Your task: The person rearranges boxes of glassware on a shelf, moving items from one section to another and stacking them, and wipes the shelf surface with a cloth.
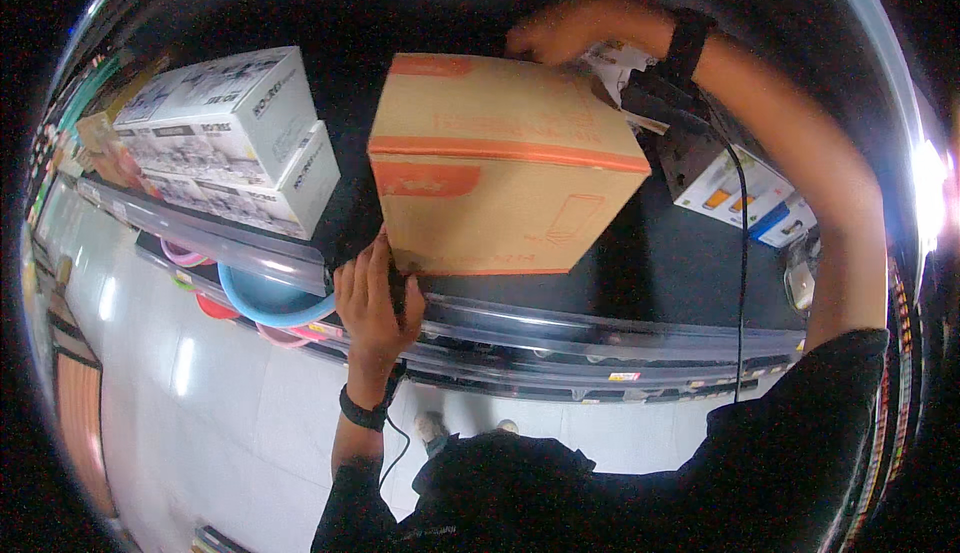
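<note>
A brown cardboard carton [495,208] with orange print stands on a black shelf [675,283] before me. My left hand [375,302] is at the carton's lower left front corner, over the shelf's front edge. Its fingertips meet or nearly meet the carton's side, and the thumb is spread away from them. Over the carton's far top edge reaches my right arm, with my right hand [574,32] blurred behind it. The carton and the dim light hide those fingertips, so their grip cannot be made out. Dark bands circle both wrists.
Two stacked white glassware boxes [225,140] stand left of the carton. Printed drinking-glass boxes [739,189] sit to the right, beside a hanging black cable [741,268]. A clear plastic strip [525,320] lines the shelf front. Blue and pink basins [277,290] protrude below.
</note>
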Demonstrator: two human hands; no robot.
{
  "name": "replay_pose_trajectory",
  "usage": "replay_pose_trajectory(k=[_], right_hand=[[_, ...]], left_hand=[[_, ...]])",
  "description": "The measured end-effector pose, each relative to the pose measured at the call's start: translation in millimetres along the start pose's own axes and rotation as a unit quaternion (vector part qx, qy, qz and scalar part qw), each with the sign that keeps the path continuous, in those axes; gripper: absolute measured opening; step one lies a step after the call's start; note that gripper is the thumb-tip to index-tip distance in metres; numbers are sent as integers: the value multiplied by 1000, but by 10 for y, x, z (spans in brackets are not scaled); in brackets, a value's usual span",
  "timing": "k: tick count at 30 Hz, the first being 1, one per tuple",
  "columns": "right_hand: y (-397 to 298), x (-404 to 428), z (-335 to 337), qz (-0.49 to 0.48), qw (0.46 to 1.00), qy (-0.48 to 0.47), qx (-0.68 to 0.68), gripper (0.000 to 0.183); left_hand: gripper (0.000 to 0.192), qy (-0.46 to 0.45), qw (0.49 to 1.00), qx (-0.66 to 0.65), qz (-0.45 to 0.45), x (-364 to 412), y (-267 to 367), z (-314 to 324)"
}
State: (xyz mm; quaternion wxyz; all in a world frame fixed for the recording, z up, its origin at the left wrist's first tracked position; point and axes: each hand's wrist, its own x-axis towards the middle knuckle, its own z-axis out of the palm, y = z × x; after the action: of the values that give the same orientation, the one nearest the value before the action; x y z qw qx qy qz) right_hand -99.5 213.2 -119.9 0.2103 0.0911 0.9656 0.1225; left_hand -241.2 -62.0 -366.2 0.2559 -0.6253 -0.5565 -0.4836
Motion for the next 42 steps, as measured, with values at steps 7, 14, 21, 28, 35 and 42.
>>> replay_pose_trajectory(k=[7,14,21,28,35,42], right_hand=[[51,-436,153,29,996,-10,86,33],[-209,-836,268,154,987,-32,8,31],[-623,-887,276,173,983,54,-3,30],[-376,-786,1039,93,968,129,-193,31],[-225,-981,1362,104,957,134,-235,38],[-1424,-1401,707,328,906,270,8,47]], left_hand=[[51,10,1000,0,-1,21,39,17],[49,1,1000,-10,-21,34,44,-14],[48,28,1000,8,1,40,36,-17],[48,9,1000,5,-8,-23,9,-2],[48,28,1000,-13,-3,44,89,111],[43,-34,998,-9,-50,231,186,-119]])
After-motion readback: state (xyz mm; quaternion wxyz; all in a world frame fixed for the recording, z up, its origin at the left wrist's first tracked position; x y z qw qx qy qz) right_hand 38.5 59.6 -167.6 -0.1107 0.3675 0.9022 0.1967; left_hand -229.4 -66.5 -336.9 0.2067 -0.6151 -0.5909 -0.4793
